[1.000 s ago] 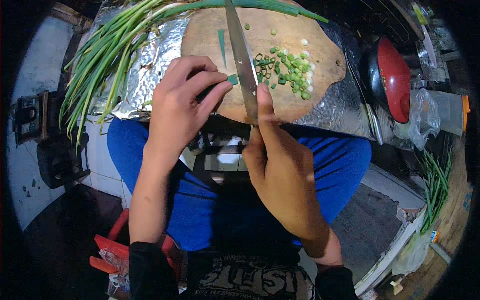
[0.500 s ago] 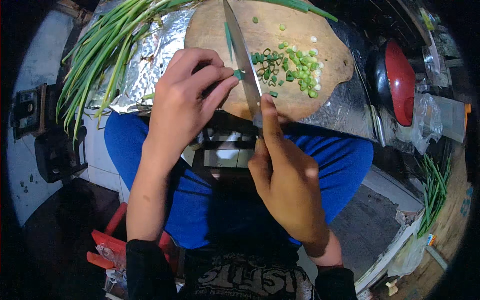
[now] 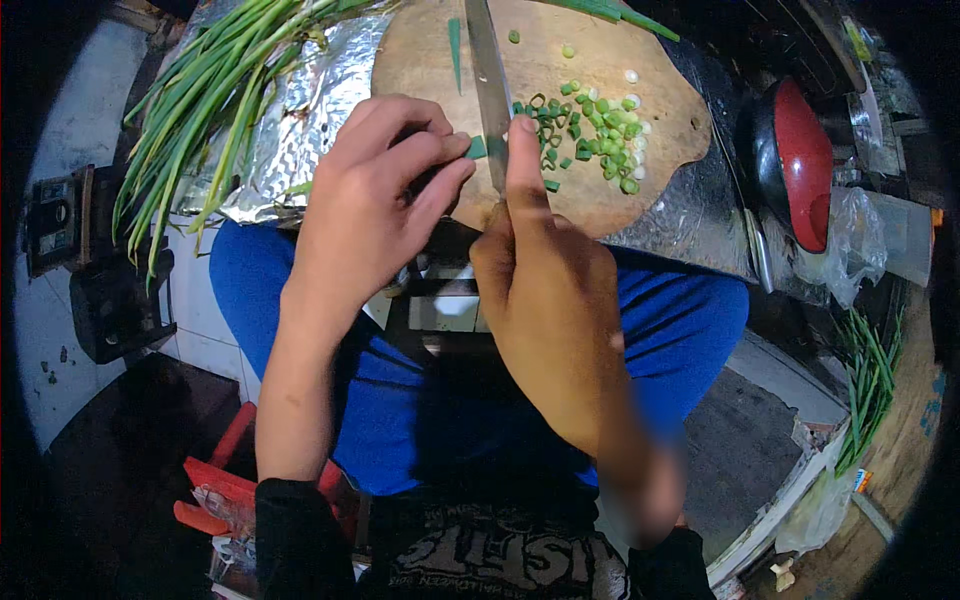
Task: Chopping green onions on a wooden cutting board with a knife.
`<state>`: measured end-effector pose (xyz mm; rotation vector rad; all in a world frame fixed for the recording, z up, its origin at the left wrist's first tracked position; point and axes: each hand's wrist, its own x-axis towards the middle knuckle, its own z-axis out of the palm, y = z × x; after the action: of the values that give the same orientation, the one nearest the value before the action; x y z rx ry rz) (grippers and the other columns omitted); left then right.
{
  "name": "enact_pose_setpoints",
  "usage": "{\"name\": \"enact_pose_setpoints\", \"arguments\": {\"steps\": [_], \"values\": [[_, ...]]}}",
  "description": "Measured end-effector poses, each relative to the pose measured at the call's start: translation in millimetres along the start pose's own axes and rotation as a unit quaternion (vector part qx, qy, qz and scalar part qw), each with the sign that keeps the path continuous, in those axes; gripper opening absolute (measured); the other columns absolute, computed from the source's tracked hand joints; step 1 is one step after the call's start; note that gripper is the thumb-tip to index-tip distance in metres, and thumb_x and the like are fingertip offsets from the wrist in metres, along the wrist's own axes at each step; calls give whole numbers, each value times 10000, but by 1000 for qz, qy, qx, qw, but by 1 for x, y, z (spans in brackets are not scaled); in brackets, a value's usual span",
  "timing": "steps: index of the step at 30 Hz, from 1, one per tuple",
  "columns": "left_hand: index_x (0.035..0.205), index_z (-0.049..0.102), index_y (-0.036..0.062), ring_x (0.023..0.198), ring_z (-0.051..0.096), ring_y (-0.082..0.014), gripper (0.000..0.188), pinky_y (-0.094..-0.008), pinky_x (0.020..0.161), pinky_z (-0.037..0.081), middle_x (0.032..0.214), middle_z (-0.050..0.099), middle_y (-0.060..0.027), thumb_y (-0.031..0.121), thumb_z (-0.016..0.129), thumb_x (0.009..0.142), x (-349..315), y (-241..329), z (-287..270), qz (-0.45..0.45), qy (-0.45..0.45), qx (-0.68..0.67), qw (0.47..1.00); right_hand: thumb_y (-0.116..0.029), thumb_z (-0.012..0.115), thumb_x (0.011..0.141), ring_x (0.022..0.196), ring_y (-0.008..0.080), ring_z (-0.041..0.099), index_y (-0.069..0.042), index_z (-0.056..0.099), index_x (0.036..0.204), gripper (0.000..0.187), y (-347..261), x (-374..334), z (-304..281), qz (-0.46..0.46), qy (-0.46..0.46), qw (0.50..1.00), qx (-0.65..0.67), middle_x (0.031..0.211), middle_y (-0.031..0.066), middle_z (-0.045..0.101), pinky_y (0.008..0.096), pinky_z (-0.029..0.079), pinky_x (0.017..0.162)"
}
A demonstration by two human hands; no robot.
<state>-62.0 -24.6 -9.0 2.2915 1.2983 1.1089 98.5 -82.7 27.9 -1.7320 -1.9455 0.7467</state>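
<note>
On a round wooden cutting board [image 3: 425,65], my left hand [image 3: 375,190] is closed, pinching a short green stub of spring onion [image 3: 475,148] at its fingertips. My right hand [image 3: 555,300] grips a kitchen knife [image 3: 485,85], its index finger stretched along the blade; the fist hides the handle. The blade points away from me, right beside the stub. To its right lie chopped spring onion pieces [image 3: 612,135], dark green nearer the blade and pale farther off. A thin green leaf strip [image 3: 455,55] rests left of the blade.
Whole spring onions [image 3: 205,110] drape over crumpled foil [image 3: 310,120] at the left. A red and black bowl or pan [image 3: 800,165] stands right of the board, near a clear plastic bag [image 3: 855,240]. More green stalks [image 3: 870,390] lie lower right. A red plastic object [image 3: 225,485] is lower left.
My right hand has pushed the knife forward and slightly left, bringing the blade upright against the stub. My left hand has barely moved.
</note>
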Motion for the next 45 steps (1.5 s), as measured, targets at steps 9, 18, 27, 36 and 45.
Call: {"name": "enact_pose_setpoints", "arguments": {"steps": [9,18,27,36,45], "values": [[994,775,31,923,658,-274,212,-366,816,531,984,680,-100,59,811,788,1,-1,0,-17,2,32,999,24,623,917,730,347,704,-56,363,1568,705,-4,-29,-19,20,5,1000,-12,874,220,675,400,556,679],[973,777,27,891,660,-274,200,-359,799,530,953,679,-92,67,819,782,1,-5,0,-4,18,45,999,43,617,912,675,276,667,-58,349,1579,726,0,-39,-21,-13,-18,999,-43,817,166,642,377,535,646],[951,778,13,900,652,-266,186,-360,810,525,956,682,-87,60,819,776,1,-5,-2,-6,4,31,1000,35,636,896,640,291,644,-33,322,1584,759,0,-44,-16,-24,-12,999,-30,762,170,614,398,530,626],[935,771,8,903,645,-273,163,-358,803,522,953,682,-88,52,806,781,3,-5,-2,5,-4,19,1000,16,610,911,672,371,668,7,234,1592,778,4,-12,3,-51,25,998,-29,762,201,639,460,528,623],[915,759,22,907,649,-277,162,-378,789,519,943,676,-86,64,819,769,4,1,5,28,25,42,998,-20,567,954,706,405,708,-8,314,1570,666,5,-9,-4,6,48,998,46,778,243,668,442,539,630]]}}
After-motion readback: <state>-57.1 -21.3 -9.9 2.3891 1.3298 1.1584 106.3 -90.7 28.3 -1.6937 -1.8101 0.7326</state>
